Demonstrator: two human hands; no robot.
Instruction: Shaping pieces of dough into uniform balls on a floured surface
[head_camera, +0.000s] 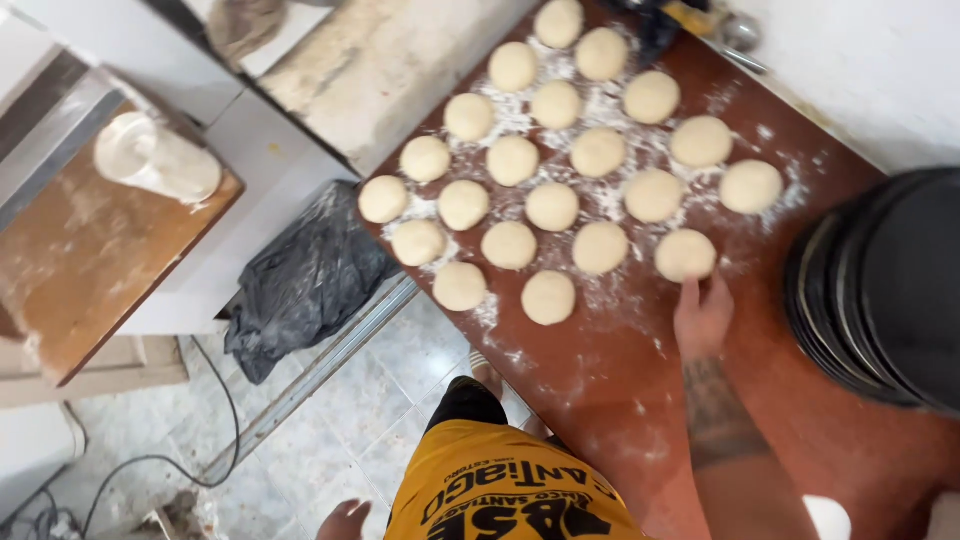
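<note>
Right hand (703, 315), fingers open, touches the nearest dough ball (686, 255) on the floured brown bench (800, 430) (rows of balls beyond); left hand (345, 521) hangs low, grip indiscernible.

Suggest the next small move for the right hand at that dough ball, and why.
Probably close the fingers and lift: the right hand has its fingertips at the near edge of the nearest dough ball on the floured table, not yet around it. The left hand hangs idle.
</note>
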